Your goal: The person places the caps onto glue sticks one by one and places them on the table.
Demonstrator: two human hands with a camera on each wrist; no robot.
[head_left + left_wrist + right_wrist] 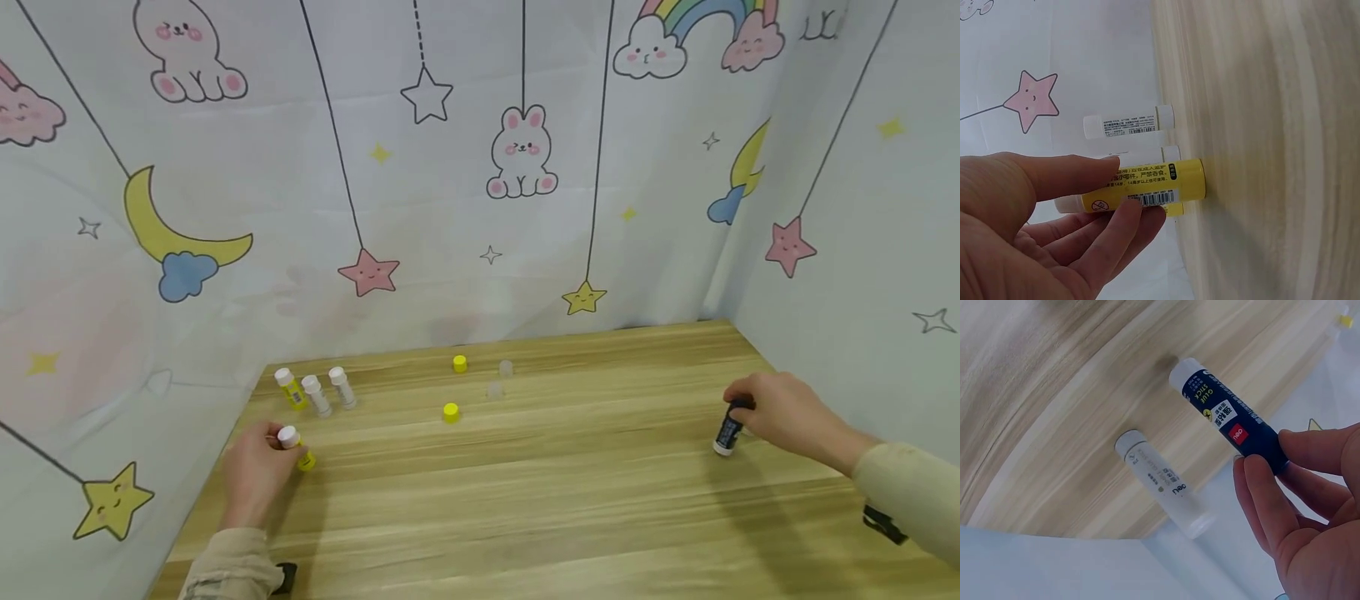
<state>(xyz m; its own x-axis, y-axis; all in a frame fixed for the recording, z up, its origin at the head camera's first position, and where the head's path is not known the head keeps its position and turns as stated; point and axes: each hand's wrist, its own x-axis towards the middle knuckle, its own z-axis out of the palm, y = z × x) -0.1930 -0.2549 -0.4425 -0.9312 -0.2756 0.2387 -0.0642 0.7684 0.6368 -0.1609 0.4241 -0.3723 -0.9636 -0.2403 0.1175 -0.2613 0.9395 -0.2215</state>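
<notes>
At the table's left edge, my left hand (pixel 257 471) grips a yellow glue stick (pixel 1179 181) between thumb and fingers. Its white top shows without a cap, and its base is right at the tabletop. Just behind it stand another yellow glue stick (pixel 293 395) and two white glue sticks, the nearer (pixel 318 401) and the farther (pixel 342 390). On the right side, my right hand (pixel 783 417) pinches a dark blue glue stick (pixel 1229 412) by its upper end, tilted, white base downward. Beside it stands a translucent white glue stick (pixel 1163 487), mostly hidden behind the hand in the head view.
Two yellow caps, one farther back (pixel 460 364) and one nearer (pixel 451 413), lie mid-table. Two clear caps, one (pixel 506 367) behind the other (pixel 495 390), lie beside them. A printed curtain (pixel 450 208) borders the wooden table (pixel 540 500) at the back and sides.
</notes>
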